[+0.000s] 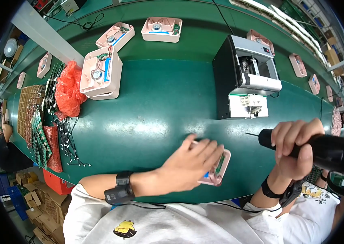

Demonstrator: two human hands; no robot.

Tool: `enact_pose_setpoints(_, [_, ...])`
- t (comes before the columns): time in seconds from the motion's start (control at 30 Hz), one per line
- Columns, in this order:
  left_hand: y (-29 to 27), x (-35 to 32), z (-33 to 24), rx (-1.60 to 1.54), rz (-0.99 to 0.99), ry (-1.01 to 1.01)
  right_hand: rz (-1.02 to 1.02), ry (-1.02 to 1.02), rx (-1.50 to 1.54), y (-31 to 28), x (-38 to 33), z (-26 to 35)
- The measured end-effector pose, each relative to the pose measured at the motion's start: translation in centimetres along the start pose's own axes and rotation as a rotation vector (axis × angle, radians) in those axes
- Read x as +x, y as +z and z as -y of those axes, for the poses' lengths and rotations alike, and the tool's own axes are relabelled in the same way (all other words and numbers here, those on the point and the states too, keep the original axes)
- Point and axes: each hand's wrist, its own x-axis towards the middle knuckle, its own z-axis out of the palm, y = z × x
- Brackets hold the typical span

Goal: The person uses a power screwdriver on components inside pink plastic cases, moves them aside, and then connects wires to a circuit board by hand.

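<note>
My left hand [188, 166] lies over a small pink plastic housing [226, 161] near the table's front edge, its fingers bent around it. Much of the housing is hidden under that hand; a bit of green circuit board and something blue show inside. Raised at the right, my right hand [296, 146] is wrapped around a black electric screwdriver [330, 153]. The thin bit of this tool points left, in the air above the table and apart from the housing.
A black and silver machine [245, 77] stands at the back right. Stacked pink housings [98, 75] sit at the back left, beside a red plastic bag [69, 89], circuit boards [40, 138] and loose black wires [69, 142]. More housings line the far belt; other people are at both sides.
</note>
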Motion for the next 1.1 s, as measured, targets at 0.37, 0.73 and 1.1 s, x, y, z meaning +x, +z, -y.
enact_pose_setpoints(0.37, [-1.3, 2.1, 4.1, -0.120, -0.065, -0.179, 0.074, -0.063, 0.084, 3.1, -1.1, -6.0])
enact_pose_setpoints(0.73, [-1.2, 2.2, 4.0, -0.158, -0.075, -0.191, 0.014, -0.029, -0.011, 4.1, -0.6, -7.4])
enact_pose_setpoints(1.1, [-1.6, 2.0, 4.2, -0.129, -0.079, -0.177, -0.005, 0.002, -0.069, 4.4, -0.8, -7.6])
